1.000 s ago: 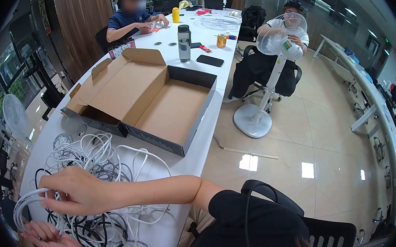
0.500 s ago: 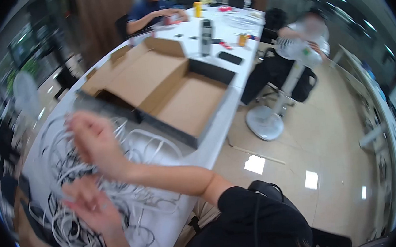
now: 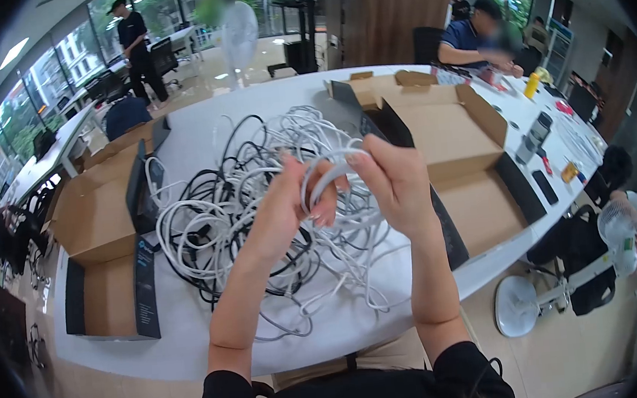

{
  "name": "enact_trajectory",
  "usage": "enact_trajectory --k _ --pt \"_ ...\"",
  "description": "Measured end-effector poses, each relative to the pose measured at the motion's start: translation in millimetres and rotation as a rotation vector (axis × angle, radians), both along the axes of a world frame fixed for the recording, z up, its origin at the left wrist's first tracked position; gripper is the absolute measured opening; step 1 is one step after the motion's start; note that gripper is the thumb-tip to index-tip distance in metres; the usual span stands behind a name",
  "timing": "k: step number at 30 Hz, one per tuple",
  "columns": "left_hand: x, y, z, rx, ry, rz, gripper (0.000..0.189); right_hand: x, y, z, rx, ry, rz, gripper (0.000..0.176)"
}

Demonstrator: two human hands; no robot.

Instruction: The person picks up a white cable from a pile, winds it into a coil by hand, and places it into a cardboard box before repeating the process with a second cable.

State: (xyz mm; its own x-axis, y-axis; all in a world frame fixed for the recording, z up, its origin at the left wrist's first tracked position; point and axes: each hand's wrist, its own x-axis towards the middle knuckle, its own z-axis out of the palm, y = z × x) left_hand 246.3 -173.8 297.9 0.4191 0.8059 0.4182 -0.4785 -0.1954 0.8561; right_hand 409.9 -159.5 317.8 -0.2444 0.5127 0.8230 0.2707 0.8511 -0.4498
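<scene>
A looped white cable is stretched between my two hands, above the pile. The fingers of my left hand curl around the loops from the left. My right hand is closed, thumb and fingers pinching the cable at the right end of the loop. Below and behind them spreads a tangled heap of white, grey and black cables on the white table. Part of the heap is hidden behind my hands and forearms.
An open cardboard box stands on the left, and a larger open box on the right. Beyond the latter are a dark bottle and a phone. Another person sits at the far side. A standing fan is at lower right.
My view has swung left, bringing the left box into sight. My hands, blurred and low over the cables before, are now raised in front of me with the white cable between them.
</scene>
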Motion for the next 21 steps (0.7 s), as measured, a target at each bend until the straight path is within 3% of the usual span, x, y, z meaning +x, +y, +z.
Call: enact_trajectory --k 2,6,8,9,11,14,19,21 --pt "-10.2 -1.8 1.8 -0.088 0.054 -0.054 0.047 -5.7 0.1 -0.5 -0.039 0.012 0.044 0.017" --pt "-1.6 -14.4 9.8 -0.106 -0.066 0.234 0.038 -8.6 -1.0 -4.2 -0.164 0.201 0.196 0.009" --pt "-7.9 -12.0 8.4 -0.09 -0.184 0.2 0.036 -13.5 -3.2 -3.2 -0.248 0.369 0.297 0.009" --pt "-10.4 -12.5 9.2 -0.097 -0.24 0.203 0.037 -11.6 -2.8 -1.6 -0.222 0.302 0.272 0.016" --pt "-12.0 -11.3 6.4 -0.11 -0.437 0.197 0.036 -16.8 -8.8 1.0 -0.265 0.358 0.302 0.018" --pt "-15.0 -11.8 6.6 -0.025 -0.534 0.245 0.037 -22.6 -11.3 -3.4 -0.301 0.315 0.31 0.018" --pt "3.5 -17.6 3.1 -0.019 -0.514 0.193 0.041 -36.3 -14.2 -14.3 -0.182 0.488 0.241 0.018" --pt "15.6 -19.2 -3.4 0.026 -0.448 0.103 0.044 -28.6 -9.8 -14.2 -0.246 0.6 0.34 0.018"
